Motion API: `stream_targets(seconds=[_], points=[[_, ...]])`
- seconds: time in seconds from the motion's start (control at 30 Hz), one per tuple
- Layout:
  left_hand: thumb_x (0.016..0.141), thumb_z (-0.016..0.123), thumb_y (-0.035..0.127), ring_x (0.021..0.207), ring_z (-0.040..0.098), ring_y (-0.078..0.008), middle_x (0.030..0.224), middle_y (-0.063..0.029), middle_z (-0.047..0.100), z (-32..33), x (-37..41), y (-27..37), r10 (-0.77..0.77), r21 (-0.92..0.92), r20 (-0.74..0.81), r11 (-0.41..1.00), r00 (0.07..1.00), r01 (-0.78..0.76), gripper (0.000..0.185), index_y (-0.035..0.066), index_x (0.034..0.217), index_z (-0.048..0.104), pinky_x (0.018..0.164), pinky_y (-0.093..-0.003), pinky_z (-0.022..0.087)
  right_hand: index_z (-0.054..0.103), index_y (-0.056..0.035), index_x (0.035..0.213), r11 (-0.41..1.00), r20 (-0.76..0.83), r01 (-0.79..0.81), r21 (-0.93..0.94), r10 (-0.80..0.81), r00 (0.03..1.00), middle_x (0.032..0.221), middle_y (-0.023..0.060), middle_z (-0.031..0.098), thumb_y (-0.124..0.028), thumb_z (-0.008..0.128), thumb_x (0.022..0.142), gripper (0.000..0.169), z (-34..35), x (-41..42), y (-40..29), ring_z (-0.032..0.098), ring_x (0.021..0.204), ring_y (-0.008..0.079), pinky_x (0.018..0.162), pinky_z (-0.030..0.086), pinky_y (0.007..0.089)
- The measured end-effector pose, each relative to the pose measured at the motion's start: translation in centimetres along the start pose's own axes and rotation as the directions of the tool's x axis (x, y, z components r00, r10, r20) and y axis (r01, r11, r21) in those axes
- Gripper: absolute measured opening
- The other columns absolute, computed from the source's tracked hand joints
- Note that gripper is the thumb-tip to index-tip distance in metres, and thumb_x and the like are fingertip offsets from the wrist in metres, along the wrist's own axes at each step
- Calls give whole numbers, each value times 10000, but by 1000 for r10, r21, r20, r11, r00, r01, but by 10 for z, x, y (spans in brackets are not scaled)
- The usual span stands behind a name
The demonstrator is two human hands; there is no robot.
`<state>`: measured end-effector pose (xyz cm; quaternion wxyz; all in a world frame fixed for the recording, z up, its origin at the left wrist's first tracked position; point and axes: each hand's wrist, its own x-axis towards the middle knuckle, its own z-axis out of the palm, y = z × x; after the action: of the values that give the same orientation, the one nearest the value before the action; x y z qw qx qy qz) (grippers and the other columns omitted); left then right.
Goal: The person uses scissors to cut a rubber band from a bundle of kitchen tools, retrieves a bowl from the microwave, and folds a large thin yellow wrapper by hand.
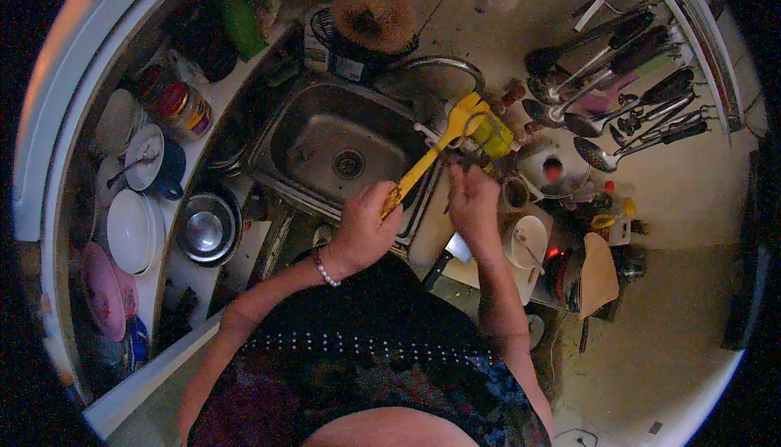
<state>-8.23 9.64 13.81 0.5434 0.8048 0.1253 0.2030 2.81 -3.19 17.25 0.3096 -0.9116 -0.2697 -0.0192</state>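
Note:
My left hand (366, 230) grips the lower end of a yellow long-handled utensil (421, 164). Its broad head is raised over the sink's right corner, in front of a yellow-green packet or sponge (493, 137). To the right of the sink my right hand (475, 200) reaches out with the fingers bent down. Dim light and blur hide whether those fingers hold something. Below that hand a cleaver (456, 249) with a black handle lies on a pale cutting board (470, 274). The stainless steel sink (329, 119) with its drain is in front of me.
A curved faucet (448, 61) rises behind the sink. Ladles and slotted spoons (616, 93) hang at upper right. A white bowl (528, 241) with a spoon and a metal lid (549, 163) stand on the right. Metal bowls (207, 230), white dishes (131, 230) and jars (183, 108) occupy left shelves.

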Motion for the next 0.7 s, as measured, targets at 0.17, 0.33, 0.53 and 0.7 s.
stream_targets(seconds=[0.17,0.33,0.53,0.7], points=[[734,539,48,719,533,-375,787,-206,537,8,-3,-26,-45,-56,8,997,999,45,219,-26,930,474,596,-410,420,492,21,674,980,160,186,77,-196,967,517,192,450,-158,544,823,239,18,-29,-8,391,427,296,409,317,358],[749,544,61,730,531,-376,796,-200,540,12,-6,-31,-89,-124,16,988,996,90,209,-12,934,478,602,-410,420,481,2,603,997,86,71,25,-73,994,512,188,456,-169,539,831,290,19,-10,12,432,440,296,425,337,353],[746,555,70,737,533,-371,793,-191,542,7,-1,-19,-41,-41,-12,998,999,40,189,6,912,489,616,-415,425,493,9,605,990,53,-43,132,36,998,559,211,485,-148,559,808,265,22,-1,18,477,481,344,456,356,386],[743,560,70,736,533,-368,793,-186,543,10,0,-24,-86,-57,-24,995,996,85,167,4,878,488,613,-409,423,474,12,602,957,71,289,23,-290,954,525,180,464,-148,567,813,280,32,-28,0,419,440,248,435,341,351]])
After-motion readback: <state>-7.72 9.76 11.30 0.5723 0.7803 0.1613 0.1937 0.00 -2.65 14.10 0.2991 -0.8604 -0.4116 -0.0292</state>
